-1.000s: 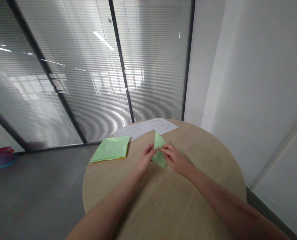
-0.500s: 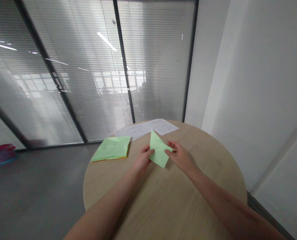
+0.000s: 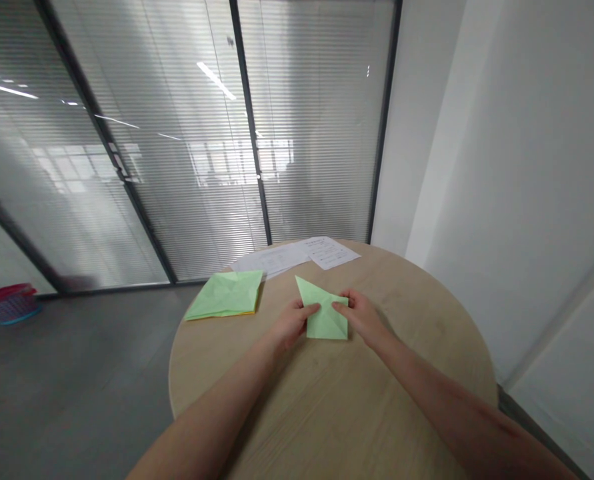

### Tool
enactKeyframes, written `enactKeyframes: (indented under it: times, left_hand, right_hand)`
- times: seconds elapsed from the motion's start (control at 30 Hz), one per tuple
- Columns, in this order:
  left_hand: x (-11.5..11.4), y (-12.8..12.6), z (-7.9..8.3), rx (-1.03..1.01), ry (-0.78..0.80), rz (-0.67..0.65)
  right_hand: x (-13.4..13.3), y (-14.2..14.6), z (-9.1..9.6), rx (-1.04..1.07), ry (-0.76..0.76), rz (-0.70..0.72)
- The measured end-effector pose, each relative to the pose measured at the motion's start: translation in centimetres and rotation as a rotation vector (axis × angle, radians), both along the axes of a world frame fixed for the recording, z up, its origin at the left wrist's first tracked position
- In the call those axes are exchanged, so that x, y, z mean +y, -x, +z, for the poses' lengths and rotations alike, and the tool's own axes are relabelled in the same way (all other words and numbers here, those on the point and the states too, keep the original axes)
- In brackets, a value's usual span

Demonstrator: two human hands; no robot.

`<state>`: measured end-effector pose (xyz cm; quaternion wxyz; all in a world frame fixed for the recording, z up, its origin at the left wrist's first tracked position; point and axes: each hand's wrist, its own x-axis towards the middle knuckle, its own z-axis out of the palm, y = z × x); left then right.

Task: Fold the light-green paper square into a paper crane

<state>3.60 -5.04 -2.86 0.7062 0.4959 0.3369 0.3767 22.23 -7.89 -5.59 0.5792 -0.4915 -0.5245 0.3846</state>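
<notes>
A folded sheet of light green paper point(image 3: 327, 324) is held between my two hands, above the middle of the round table. Its lower part is square and one pointed corner sticks up at the upper left. My left hand point(image 3: 293, 323) grips its left edge, thumb on top and fingers behind. On the other side my right hand point(image 3: 361, 315) pinches the right edge, thumb pressed on the front. The fingers under the paper are mostly hidden.
A stack of green paper point(image 3: 229, 295) with a yellow edge lies to the left on the wooden table point(image 3: 407, 400). Printed white sheets point(image 3: 284, 257) lie at the far edge. A basket point(image 3: 9, 307) stands on the floor far left. Glass panels rise behind the table.
The green paper has been turned so its lower edge is now level, and its pointed corner has swung left and down. Both thumbs have shifted closer together on it.
</notes>
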Motion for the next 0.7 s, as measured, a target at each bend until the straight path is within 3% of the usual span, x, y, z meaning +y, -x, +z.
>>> enactKeyframes:
  times: [0.2,0.37,0.5,0.7]
  left_hand:
    - [0.1,-0.3,-0.5,0.097,-0.058,0.031]
    - [0.3,-0.1,-0.5,0.168,-0.135,0.09]
    - [0.3,0.1,-0.1,0.131,-0.109,0.128]
    - [0.0,-0.2,0.1,0.013,-0.063,0.076]
  right_hand:
    - [-0.1,0.1,-0.1,-0.191,-0.095,-0.037]
    - [-0.9,0.7,0.5,-0.136,-0.139,0.132]
    - [-0.8,0.7,0.4,-0.071,-0.088,0.159]
    - [-0.1,0.5,-0.2,-0.01,-0.013,0.138]
